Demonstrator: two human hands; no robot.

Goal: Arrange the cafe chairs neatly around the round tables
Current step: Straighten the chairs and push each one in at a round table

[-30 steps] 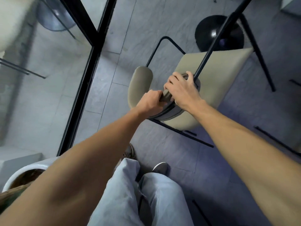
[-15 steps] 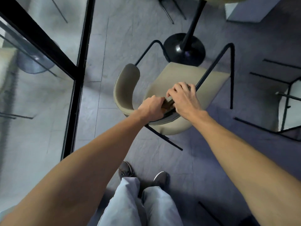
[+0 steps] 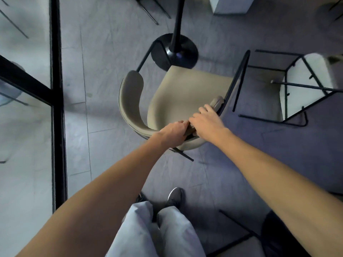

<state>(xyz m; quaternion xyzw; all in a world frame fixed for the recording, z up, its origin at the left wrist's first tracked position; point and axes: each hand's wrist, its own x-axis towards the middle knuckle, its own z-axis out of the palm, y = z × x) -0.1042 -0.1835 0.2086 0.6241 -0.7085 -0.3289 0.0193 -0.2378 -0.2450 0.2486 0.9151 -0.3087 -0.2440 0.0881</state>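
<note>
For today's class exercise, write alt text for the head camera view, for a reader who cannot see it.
Seen from above, a person's left hand and right hand grip the curved backrest of a beige chair facing a black table base on a grey floor. A second chair stands to the right.

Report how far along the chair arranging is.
Done: nothing clearly finished in view. In hand: left hand and right hand grip the backrest of the beige chair, its seat facing the table base. Left: the overturned chair on the right.
</note>
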